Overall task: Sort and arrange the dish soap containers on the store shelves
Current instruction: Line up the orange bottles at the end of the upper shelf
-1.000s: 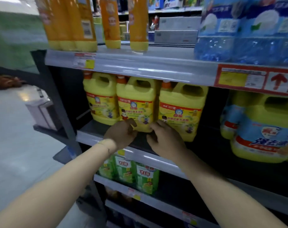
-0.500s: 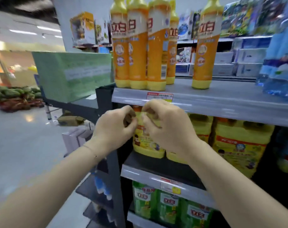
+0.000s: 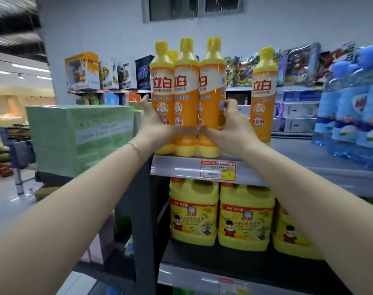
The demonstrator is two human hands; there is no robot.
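**Both hands on orange bottle cluster, top shelf**

Left hand [image 3: 154, 124] is flat against the cluster's [image 3: 186, 99] left side, fingers apart. Right hand [image 3: 230, 126] has fingers clamped on its right bottle. A lone bottle [image 3: 263, 96] stands right of them. Yellow jugs [image 3: 194, 211] sit on the shelf below.

The orange dish soap bottles [image 3: 163, 99] on the top shelf carry the red brand characters 立白, shown whole on the leftmost bottle and on the lone bottle [image 3: 264, 96] standing apart to the right. A toy box [image 3: 82, 71] on the far shelf shows "12". The yellow jugs [image 3: 194, 211] below bear red bands with print too blurred to read, as is the price tag [image 3: 218, 170] on the shelf edge.
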